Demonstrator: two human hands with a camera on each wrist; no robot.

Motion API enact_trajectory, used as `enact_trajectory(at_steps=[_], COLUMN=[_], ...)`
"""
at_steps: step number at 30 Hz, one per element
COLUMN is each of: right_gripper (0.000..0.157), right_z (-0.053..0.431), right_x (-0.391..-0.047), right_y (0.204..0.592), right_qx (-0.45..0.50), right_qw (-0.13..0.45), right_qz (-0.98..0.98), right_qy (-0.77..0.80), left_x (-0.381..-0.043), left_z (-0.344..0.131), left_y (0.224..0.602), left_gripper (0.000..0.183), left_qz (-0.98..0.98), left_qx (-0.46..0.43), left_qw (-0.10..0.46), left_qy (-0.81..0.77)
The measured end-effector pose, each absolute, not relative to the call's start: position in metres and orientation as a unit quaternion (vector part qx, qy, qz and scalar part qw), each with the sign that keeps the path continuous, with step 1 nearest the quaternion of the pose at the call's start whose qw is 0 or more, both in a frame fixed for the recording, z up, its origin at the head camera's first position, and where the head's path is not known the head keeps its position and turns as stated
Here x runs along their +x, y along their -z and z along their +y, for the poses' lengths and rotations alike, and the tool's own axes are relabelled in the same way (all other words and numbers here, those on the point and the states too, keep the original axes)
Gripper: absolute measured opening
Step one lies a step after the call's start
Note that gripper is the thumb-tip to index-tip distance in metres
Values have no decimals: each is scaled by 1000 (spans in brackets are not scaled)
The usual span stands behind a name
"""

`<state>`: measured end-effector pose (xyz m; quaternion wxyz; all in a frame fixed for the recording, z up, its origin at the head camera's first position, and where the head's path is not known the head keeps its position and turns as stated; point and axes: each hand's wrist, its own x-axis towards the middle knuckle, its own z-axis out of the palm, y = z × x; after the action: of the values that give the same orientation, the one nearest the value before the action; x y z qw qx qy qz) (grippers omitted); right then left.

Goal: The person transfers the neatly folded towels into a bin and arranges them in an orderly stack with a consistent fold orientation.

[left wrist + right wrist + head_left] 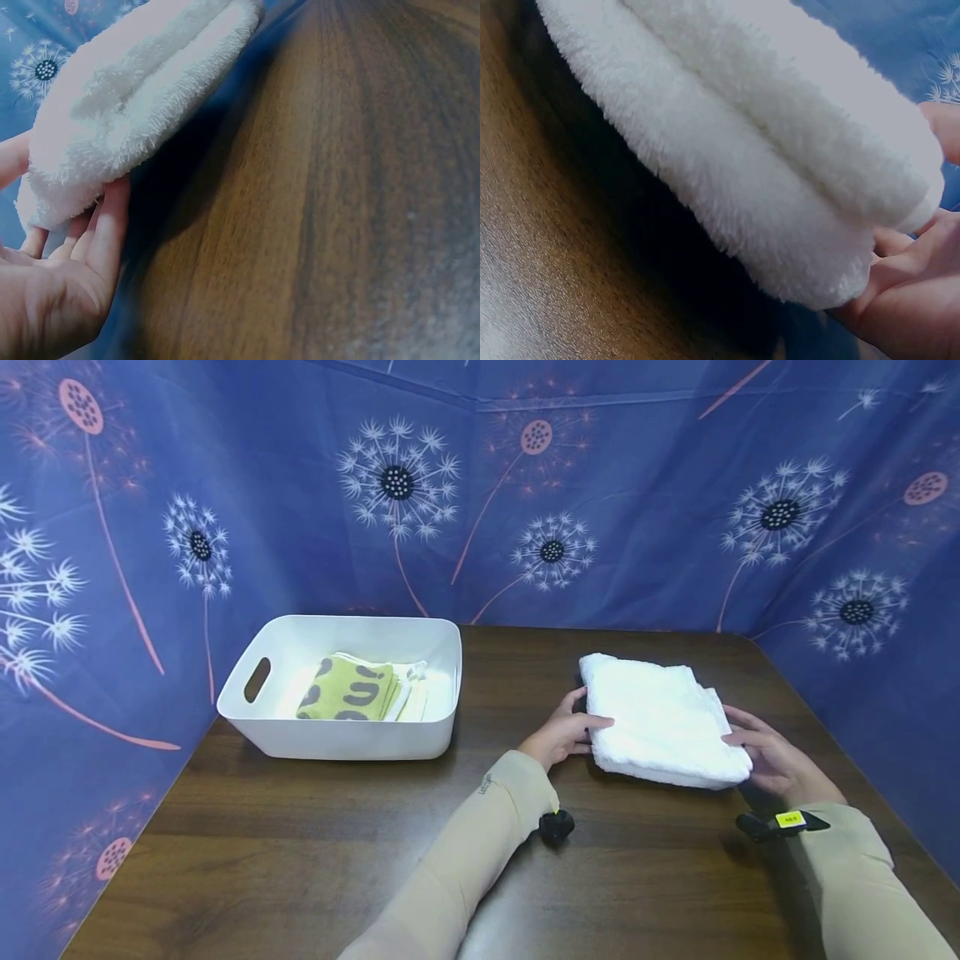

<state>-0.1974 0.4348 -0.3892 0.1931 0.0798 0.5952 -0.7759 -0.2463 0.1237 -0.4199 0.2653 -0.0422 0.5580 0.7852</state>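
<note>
The head view looks forward and down from above the wooden table, taking in both arms at lower right of the frame. The left wrist view sits low and very close, its folded white towel at upper left. The right wrist view, equally close, shows the same towel filling its upper half.

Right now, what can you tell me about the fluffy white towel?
The white towel is thick, fluffy terry cloth, folded into a flat stack of layers with rounded edges. It sits at the right side of the brown table. The left hand holds its left edge, fingers underneath; the right hand holds its right edge.
</note>
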Motion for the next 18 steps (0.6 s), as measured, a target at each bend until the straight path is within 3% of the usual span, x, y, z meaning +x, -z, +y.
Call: enact_trajectory(at_steps=[12,18], right_gripper=[44,52], right_z=[429,426], right_x=[-192,-189], right_y=[384,378], right_qx=[48,53], right_qw=[184,194], right_qz=[539,547], right_qy=[821,813], left_x=[-246,-246], left_z=[119,116], left_y=[412,406], left_gripper=[75,75], left_qz=[560,562], left_qx=[-25,-16], left_qw=[254,252], left_qy=[-788,-788])
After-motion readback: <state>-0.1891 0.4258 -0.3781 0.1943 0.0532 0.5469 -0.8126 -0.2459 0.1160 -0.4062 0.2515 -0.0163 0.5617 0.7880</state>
